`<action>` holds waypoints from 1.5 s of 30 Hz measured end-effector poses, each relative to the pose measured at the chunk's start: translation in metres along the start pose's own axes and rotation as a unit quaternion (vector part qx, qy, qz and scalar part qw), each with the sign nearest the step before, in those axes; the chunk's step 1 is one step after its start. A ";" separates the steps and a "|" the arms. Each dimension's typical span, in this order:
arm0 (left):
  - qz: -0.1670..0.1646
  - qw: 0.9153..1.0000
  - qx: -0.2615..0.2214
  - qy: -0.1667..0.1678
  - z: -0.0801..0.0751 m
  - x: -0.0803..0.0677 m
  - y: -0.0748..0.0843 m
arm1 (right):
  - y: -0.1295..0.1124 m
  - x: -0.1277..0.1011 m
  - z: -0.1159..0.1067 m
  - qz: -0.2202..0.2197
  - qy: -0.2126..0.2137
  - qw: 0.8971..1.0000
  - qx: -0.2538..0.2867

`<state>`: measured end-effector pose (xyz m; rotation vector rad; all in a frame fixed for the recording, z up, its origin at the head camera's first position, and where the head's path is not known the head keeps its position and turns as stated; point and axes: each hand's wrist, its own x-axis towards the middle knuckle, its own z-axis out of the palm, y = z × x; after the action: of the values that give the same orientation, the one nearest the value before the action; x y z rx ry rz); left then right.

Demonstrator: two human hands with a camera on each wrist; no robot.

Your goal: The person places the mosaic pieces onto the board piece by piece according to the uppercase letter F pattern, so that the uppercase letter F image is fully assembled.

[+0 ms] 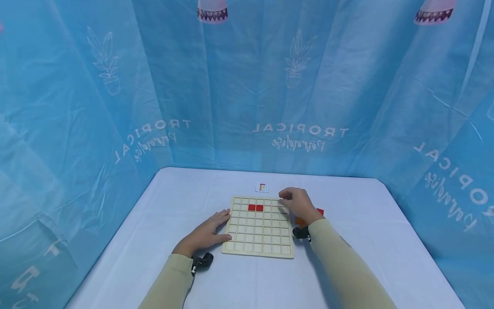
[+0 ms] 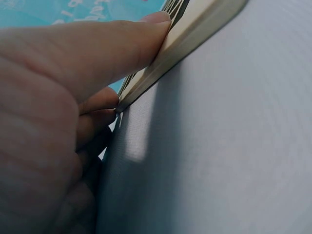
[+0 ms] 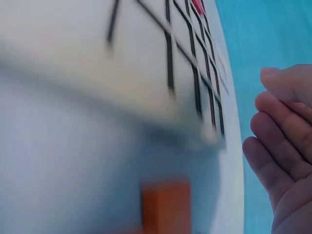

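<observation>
A square wooden grid board point(image 1: 257, 253) lies on the white table, with two red square tiles point(image 1: 256, 208) side by side in an upper row. My left hand point(image 1: 204, 234) rests at the board's left side, its fingers extended. In the left wrist view its thumb point(image 2: 131, 46) lies on the raised rim and the other fingertips touch the edge farther along. Above the board's upper right corner is my right hand point(image 1: 299, 204), fingers loosely bent. The right wrist view shows these fingers point(image 3: 275, 141) with no tile visible among them.
Orange tiles point(image 1: 300, 222) and a red tile point(image 1: 320, 211) lie right of the board, partly hidden by the right wrist. A small card with a coloured grid pattern point(image 1: 262, 187) lies behind the board. Blue printed curtains point(image 1: 239, 86) surround the table.
</observation>
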<state>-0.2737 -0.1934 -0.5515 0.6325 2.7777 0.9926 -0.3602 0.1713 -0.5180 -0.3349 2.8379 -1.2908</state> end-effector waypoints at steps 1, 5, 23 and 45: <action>0.000 1.000 0.000 0.001 0.000 0.000 0.000 | 0.004 0.000 -0.005 0.002 0.006 1.000 -0.002; 0.000 1.000 0.000 0.001 -0.001 0.000 0.001 | 0.020 -0.005 -0.026 0.018 0.027 0.999 -0.004; -0.001 1.000 0.008 -0.007 -0.001 0.000 0.001 | 0.083 -0.048 -0.080 0.108 0.045 0.993 0.023; -0.004 1.000 -0.005 0.001 0.002 0.001 -0.003 | 0.090 -0.054 -0.076 0.068 -0.007 0.997 -0.042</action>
<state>-0.2755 -0.1939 -0.5546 0.6204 2.7731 1.0041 -0.3321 0.2956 -0.5396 -0.1464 2.8528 -1.1428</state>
